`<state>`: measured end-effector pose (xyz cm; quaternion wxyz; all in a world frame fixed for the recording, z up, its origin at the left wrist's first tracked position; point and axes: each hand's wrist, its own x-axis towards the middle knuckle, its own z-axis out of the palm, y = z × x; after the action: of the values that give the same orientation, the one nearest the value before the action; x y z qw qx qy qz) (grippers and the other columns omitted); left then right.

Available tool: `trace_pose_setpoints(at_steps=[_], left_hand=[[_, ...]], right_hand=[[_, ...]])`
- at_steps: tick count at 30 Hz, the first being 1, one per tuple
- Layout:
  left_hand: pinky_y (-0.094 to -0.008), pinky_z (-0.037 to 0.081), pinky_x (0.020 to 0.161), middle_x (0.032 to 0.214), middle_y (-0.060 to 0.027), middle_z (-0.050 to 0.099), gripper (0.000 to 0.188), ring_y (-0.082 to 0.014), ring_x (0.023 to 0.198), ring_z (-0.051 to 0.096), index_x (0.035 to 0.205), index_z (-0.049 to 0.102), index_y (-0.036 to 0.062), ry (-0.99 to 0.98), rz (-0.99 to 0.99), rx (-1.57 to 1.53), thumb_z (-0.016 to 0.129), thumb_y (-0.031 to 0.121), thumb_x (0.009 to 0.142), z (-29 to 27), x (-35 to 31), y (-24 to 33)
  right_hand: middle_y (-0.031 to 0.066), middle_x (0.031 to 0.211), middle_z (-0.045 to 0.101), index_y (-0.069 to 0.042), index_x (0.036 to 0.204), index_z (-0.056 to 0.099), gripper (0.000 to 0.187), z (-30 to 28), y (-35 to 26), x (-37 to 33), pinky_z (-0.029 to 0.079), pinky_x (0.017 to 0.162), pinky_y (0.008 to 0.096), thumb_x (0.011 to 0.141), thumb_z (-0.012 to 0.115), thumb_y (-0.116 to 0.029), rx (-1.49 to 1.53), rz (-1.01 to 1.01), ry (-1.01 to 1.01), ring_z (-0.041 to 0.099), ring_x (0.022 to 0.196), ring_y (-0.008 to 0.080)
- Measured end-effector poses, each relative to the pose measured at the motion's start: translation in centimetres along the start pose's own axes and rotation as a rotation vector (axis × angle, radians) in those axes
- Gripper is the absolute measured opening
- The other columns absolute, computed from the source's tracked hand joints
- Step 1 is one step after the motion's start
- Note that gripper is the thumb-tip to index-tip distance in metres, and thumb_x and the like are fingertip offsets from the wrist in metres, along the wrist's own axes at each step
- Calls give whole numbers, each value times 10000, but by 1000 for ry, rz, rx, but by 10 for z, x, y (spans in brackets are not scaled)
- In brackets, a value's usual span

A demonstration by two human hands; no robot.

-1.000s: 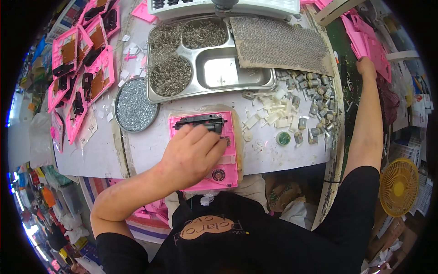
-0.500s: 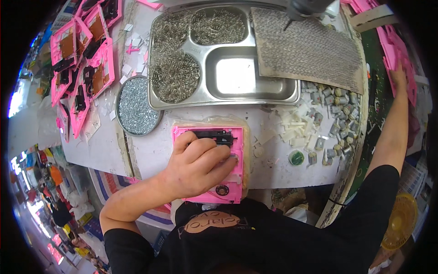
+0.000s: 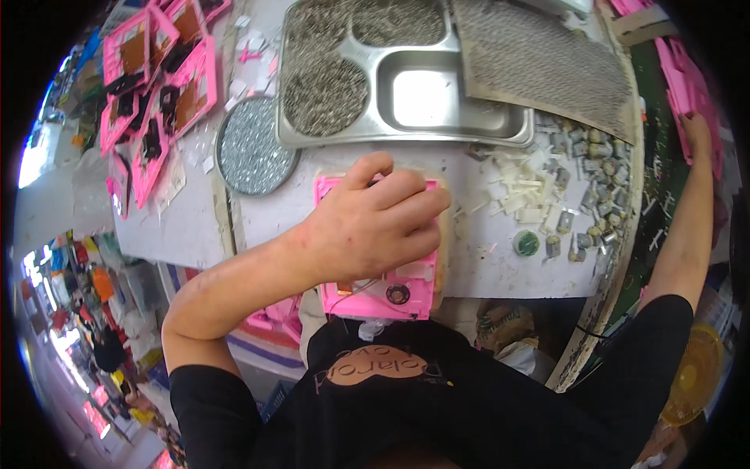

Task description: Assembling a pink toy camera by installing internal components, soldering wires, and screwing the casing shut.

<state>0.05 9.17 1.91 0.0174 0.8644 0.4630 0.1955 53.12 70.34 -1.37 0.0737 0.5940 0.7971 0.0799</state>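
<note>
Overhead view of a white worktable crowded on three sides. Across the far side, a compartmented steel tray with small wiry metal pieces in its left and upper sections; over its right-hand compartment, partly blocking it, a grey textured sheet. To the left of the tray, a round dish full of fine silvery parts, and farther left, a jumble of pink frames with black and brown fittings. To the right, loose white plastic parts beside a spread of small metal motors, with a green disc just nearer. At lower right, a yellow basket.

At the near edge of the table, before the torso, a pink plastic casing with a round black component in its near part; far part largely hidden under the left hand. Left forearm slanting in from the left, with back of hand upward and fingers bent; fingertips out of sight, so grip impossible to tell. Right arm stretched far outward, with right hand at stacked pink panels; finger closure too small to tell.
</note>
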Motion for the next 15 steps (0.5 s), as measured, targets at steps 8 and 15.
trace_pose_setpoints(at_steps=[8, 15], left_hand=[[-409, 415, 824, 991, -16, 621, 205, -190, 893, 564, 912, 675, 131, -95, 9, 56, 640, 213, 728, -5, 16, 5], [-346, 419, 658, 884, -35, 600, 352, -191, 733, 535, 1087, 701, 57, -224, -185, -67, 684, 158, 750, -37, 14, 26]], right_hand=[[195, 1296, 620, -132, 1167, 741, 353, -40, -78, -65, 496, 1027, 519, 862, 590, -224, -117, 292, 302, 545, 1257, 425], [206, 1209, 688, -94, 1146, 749, 331, -19, -76, -26, 526, 979, 512, 908, 595, -263, -336, 237, 134, 645, 1139, 400]])
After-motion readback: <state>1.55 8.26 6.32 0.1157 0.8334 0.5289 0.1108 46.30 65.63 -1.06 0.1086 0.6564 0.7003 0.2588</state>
